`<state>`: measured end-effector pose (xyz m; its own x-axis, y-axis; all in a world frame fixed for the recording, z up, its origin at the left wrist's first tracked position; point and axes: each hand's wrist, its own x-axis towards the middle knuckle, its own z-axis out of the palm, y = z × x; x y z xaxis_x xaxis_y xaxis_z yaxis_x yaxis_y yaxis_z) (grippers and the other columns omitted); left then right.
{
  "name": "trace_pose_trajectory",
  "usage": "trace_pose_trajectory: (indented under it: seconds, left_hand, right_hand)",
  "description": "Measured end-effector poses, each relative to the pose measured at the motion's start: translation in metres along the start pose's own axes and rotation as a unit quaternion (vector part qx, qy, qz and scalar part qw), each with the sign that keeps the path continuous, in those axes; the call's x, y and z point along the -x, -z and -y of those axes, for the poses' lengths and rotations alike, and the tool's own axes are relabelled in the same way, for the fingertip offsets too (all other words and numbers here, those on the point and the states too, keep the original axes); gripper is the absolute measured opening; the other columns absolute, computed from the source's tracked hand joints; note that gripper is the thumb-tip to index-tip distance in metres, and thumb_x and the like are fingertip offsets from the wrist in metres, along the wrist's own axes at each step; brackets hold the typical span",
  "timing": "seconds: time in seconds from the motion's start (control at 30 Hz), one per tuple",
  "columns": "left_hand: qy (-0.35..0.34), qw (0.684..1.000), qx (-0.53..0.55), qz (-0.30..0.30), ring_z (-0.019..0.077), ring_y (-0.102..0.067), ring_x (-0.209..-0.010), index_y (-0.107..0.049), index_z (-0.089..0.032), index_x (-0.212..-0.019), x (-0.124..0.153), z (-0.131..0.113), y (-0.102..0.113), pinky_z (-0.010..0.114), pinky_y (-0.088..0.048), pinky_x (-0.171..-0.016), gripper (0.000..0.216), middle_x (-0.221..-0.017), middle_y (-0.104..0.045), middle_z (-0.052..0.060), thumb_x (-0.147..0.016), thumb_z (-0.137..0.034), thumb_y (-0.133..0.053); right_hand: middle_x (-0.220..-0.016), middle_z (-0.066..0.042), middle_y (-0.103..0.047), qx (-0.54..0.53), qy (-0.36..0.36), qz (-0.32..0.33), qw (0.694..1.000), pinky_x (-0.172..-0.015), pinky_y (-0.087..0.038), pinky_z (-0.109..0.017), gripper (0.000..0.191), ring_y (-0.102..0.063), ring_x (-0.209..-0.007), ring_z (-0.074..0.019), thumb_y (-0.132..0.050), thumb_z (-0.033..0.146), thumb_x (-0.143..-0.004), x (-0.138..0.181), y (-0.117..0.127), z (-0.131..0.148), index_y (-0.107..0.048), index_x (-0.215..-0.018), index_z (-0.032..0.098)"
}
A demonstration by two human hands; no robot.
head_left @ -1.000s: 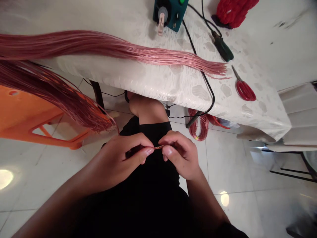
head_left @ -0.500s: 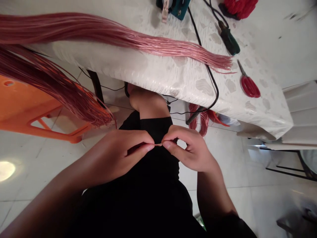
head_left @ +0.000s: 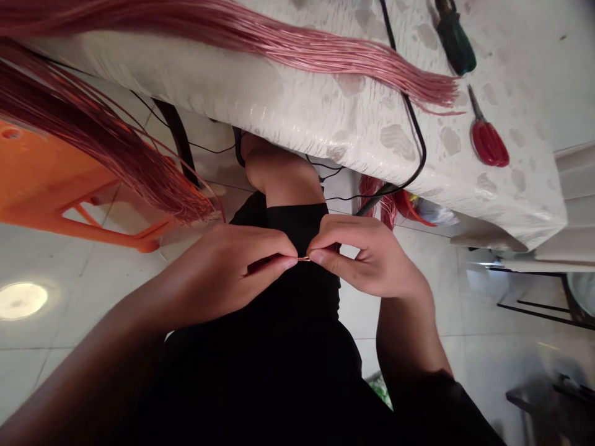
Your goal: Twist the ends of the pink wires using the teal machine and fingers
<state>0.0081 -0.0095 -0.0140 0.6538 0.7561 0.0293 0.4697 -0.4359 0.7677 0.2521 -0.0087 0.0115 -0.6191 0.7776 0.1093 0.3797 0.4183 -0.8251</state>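
Copper wire [head_left: 303, 259] is being pinched between the fingertips of the left hand [head_left: 227, 269] and right hand [head_left: 367, 257], which are being held nearly touching above black clothing [head_left: 297, 291]. Nearby, a long copper wire bundle [head_left: 297, 43] is being draped over the far tabletop [head_left: 325, 118], left of red-handled scissors [head_left: 488, 142] and a green-handled screwdriver [head_left: 455, 43].
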Motion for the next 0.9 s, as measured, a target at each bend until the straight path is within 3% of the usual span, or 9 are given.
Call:
trace_pose_trajectory:
  seconds: [0.2, 0.4, 0.6, 0.77, 0.9]
  left_hand:
    - [-0.002, 1.000, 0.024, 0.003, 0.0133, -0.066, -0.070, -0.074, -0.024, -0.090, -0.002, -0.001, -0.006, 0.025, -0.044, -0.068, 0.026, -0.080, -0.075, -0.002, -0.100, -0.031, -0.052]
    - [0.012, 0.998, 0.047, -0.050, 0.0085, -0.062, -0.061, -0.072, -0.024, -0.091, -0.002, -0.006, -0.009, 0.022, -0.041, -0.063, 0.015, -0.070, -0.071, -0.007, -0.097, -0.025, -0.059]
    - [0.060, 0.989, 0.090, -0.102, 0.0068, -0.060, -0.058, -0.071, -0.023, -0.086, -0.004, -0.014, -0.008, 0.019, -0.042, -0.058, 0.015, -0.067, -0.068, -0.009, -0.095, -0.024, -0.060]
    - [0.075, 0.984, 0.092, -0.133, 0.0072, -0.060, -0.057, -0.069, -0.021, -0.081, -0.007, -0.019, -0.011, 0.018, -0.043, -0.055, 0.019, -0.064, -0.067, -0.008, -0.096, -0.023, -0.058]
    - [0.078, 0.980, 0.102, -0.149, 0.0067, -0.061, -0.058, -0.068, -0.020, -0.079, -0.007, -0.021, -0.012, 0.017, -0.046, -0.058, 0.020, -0.064, -0.066, -0.008, -0.096, -0.019, -0.057]
  right_hand:
    - [-0.077, 0.001, -0.062, -0.004, 0.010, 0.001, 1.000, -0.064, -0.047, -0.029, 0.014, -0.057, -0.070, -0.0136, -0.059, 0.021, -0.101, -0.002, -0.002, -0.001, -0.068, -0.091, 0.024]
    - [-0.079, 0.001, -0.063, -0.016, -0.018, -0.027, 0.999, -0.064, -0.047, -0.028, 0.012, -0.058, -0.070, -0.0124, -0.061, 0.022, -0.100, -0.001, -0.003, -0.001, -0.067, -0.090, 0.022]
    - [-0.089, -0.002, -0.069, -0.102, -0.050, -0.134, 0.984, -0.062, -0.051, -0.027, 0.008, -0.063, -0.070, -0.0122, -0.064, 0.028, -0.100, 0.011, -0.018, -0.006, -0.070, -0.102, 0.023]
    - [-0.076, 0.002, -0.060, -0.137, -0.038, -0.230, 0.963, -0.057, -0.049, -0.024, 0.007, -0.058, -0.062, -0.0092, -0.069, 0.023, -0.095, 0.010, -0.053, -0.007, -0.070, -0.102, 0.022]
    - [-0.077, 0.002, -0.062, -0.160, -0.039, -0.299, 0.940, -0.057, -0.048, -0.023, 0.005, -0.056, -0.061, -0.0088, -0.068, 0.020, -0.095, 0.005, -0.070, -0.007, -0.071, -0.099, 0.022]
